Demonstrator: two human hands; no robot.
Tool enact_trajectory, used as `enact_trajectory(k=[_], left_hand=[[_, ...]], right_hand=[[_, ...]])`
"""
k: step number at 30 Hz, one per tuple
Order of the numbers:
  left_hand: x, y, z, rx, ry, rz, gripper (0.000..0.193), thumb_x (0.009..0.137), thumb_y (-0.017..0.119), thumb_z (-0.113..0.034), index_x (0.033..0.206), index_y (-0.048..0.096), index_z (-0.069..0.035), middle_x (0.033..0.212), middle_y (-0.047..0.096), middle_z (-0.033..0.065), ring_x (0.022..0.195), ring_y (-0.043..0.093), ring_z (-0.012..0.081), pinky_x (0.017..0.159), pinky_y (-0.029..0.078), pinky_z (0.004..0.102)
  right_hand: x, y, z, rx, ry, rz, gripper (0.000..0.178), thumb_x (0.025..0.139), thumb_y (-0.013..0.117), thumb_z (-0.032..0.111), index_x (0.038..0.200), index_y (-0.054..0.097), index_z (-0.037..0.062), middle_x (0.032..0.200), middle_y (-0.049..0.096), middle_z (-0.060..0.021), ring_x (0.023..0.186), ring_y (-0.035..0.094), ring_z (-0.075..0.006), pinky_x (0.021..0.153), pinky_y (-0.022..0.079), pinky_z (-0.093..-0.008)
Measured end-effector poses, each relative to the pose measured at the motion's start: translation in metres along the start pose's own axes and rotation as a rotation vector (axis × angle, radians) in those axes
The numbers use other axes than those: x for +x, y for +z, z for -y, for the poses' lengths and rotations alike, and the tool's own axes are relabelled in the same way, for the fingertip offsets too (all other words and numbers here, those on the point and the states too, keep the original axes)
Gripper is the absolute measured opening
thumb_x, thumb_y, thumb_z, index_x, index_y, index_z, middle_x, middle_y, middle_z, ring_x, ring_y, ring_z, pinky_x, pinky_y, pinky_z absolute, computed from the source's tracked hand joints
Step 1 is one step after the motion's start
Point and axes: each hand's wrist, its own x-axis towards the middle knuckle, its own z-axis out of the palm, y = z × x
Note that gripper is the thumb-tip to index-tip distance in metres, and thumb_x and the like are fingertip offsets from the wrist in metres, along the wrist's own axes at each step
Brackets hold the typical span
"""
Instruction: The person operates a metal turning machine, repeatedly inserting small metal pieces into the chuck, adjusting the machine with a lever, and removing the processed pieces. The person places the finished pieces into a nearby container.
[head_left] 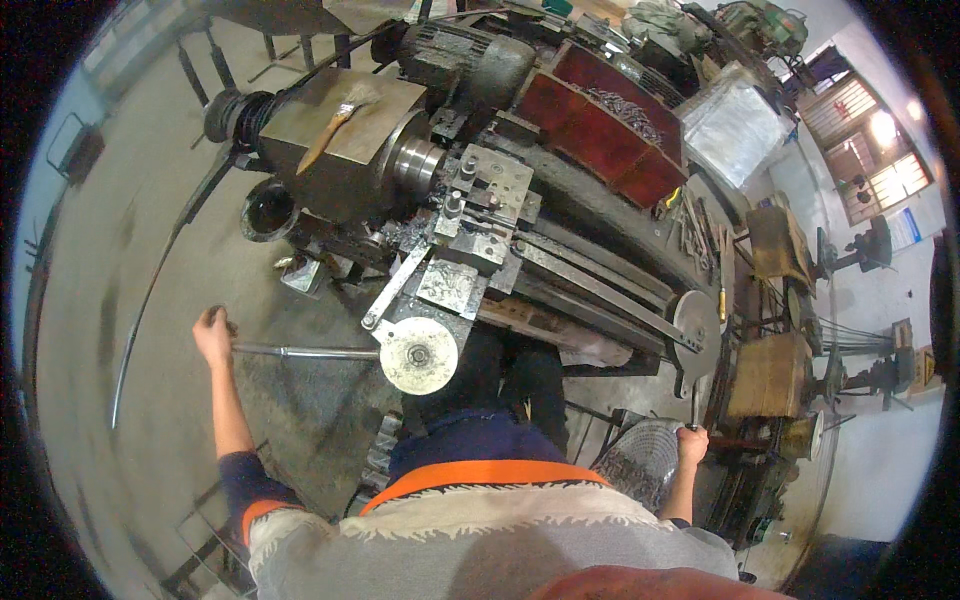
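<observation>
I sit at a small metal lathe [480, 215]. My left hand [213, 337] is closed at the outer end of a long steel lever [310, 352]. That lever runs to a pale round disc [419, 356] at the front of the carriage. Away to the right, my right hand [691, 444] is wrapped around the lower end of a short handle [695, 403], which hangs below a grey metal disc [697, 318] at the end of the long bars. Between the hands, metal chips lie around the tool block [480, 235] and spindle [418, 165]; a workpiece there is too small to make out.
A wooden-handled brush [335, 125] lies on the headstock. Behind the bed stands a red bin [600, 125] with metal shavings, near a motor [470, 60]. A wire-mesh basket [643, 455] is beside my right forearm. Other machines [785, 375] line the right wall.
</observation>
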Motion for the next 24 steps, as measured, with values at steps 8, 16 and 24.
enact_trajectory(k=[8, 16, 24], left_hand=[[-0.007, 0.003, -0.023, 0.089, 0.005, 0.035, 0.023, 0.081, 0.055, -0.012, 0.094, 0.06, 0.006, 0.056, 0.056, 0.0082, 0.045, 0.053, 0.0133, 0.042, 0.041, 0.0262], [-0.012, 0.0, 0.002, -0.101, 0.038, -0.111, 0.024, 0.08, 0.053, -0.01, 0.097, 0.059, 0.005, 0.07, 0.059, 0.0102, 0.053, 0.055, 0.0149, 0.045, 0.043, 0.026], [0.007, 0.053, 0.0, -0.212, -0.142, -0.267, 0.029, 0.072, 0.052, -0.004, 0.1, 0.056, 0.006, 0.088, 0.059, 0.0141, 0.065, 0.059, 0.0193, 0.054, 0.051, 0.029]], right_hand=[[-0.017, -0.019, 0.027, -0.037, 0.074, 0.007, 0.032, 0.058, 0.054, 0.022, 0.079, 0.06, -0.0006, 0.08, 0.06, -0.0245, 0.08, 0.058, -0.041, 0.072, 0.045, -0.0438], [0.018, -0.004, -0.006, -0.161, -0.041, -0.128, 0.034, 0.061, 0.054, 0.028, 0.079, 0.06, 0.0, 0.08, 0.06, -0.0238, 0.079, 0.058, -0.0415, 0.071, 0.046, -0.0465], [0.106, 0.004, -0.032, -0.271, -0.054, -0.012, 0.041, 0.064, 0.06, 0.037, 0.083, 0.059, 0.0006, 0.087, 0.062, -0.0217, 0.085, 0.058, -0.0381, 0.076, 0.046, -0.0445]])
